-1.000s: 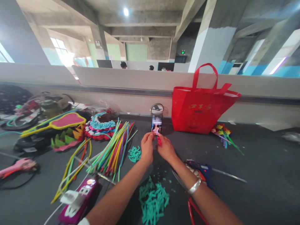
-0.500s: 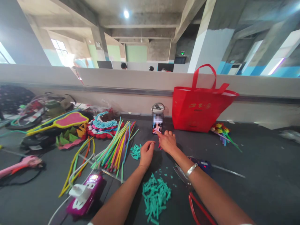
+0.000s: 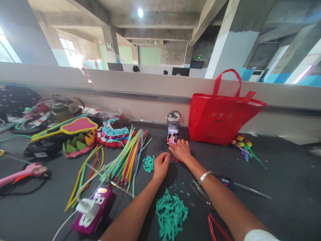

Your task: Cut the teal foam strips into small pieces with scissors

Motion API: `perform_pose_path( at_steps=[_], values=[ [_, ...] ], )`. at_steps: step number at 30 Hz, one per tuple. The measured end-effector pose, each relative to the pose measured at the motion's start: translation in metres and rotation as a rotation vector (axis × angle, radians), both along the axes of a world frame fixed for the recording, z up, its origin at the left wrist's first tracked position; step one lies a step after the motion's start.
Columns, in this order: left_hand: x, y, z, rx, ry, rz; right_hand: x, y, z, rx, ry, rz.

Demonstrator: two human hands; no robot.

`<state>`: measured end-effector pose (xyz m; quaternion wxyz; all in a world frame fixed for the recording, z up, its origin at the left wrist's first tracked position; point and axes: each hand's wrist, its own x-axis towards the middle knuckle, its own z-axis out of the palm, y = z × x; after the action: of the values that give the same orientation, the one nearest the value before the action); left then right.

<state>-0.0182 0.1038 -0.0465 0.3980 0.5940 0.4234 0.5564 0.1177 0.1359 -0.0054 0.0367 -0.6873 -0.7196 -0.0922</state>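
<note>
At the lower edge of an upright phone (image 3: 172, 136), my right hand (image 3: 181, 150) has its fingers spread and stretched out. A fingertip is at the bottom of the lit screen, and nothing shows in this hand. My left hand (image 3: 162, 165) is just left of it, fingers curled and pressed together; whatever they hold, if anything, is hidden. Small pinkish-red pieces (image 3: 175, 159) lie partly under my right hand. Beside my left hand is a small heap of teal cut pieces (image 3: 148, 164). A larger pile of teal strips (image 3: 171, 216) lies between my forearms.
Red-handled scissors (image 3: 200, 194) and a dark blue device (image 3: 225, 181) with a metal rod lie by my right forearm. A red bag (image 3: 213, 118) stands behind. On the left are colourful craft stems (image 3: 127, 157), a purple power strip (image 3: 94, 211) and a pink hot glue gun (image 3: 27, 172).
My right index finger, pointed at the phone's lower screen before, is now lower and less extended. My left hand stays curled beside it. The whole view has shifted slightly.
</note>
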Motion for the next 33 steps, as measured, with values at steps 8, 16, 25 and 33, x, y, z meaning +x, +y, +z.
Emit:
perform_pose_path(
  at_steps=[8, 16, 25, 33],
  values=[
    [0.0, 0.0, 0.0, 0.0, 0.004, -0.005, 0.003, 0.004, -0.001, -0.019, -0.03, -0.012],
    [0.0, 0.002, -0.004, 0.003, -0.021, -0.004, 0.004, -0.001, 0.014, 0.058, -0.046, -0.025],
    [0.0, -0.001, 0.002, -0.011, -0.045, -0.01, 0.0, -0.017, 0.007, 0.021, -0.058, 0.031],
    [-0.001, 0.0, 0.0, 0.001, -0.033, -0.008, 0.008, -0.016, 0.001, 0.017, -0.065, -0.027]
  ],
)
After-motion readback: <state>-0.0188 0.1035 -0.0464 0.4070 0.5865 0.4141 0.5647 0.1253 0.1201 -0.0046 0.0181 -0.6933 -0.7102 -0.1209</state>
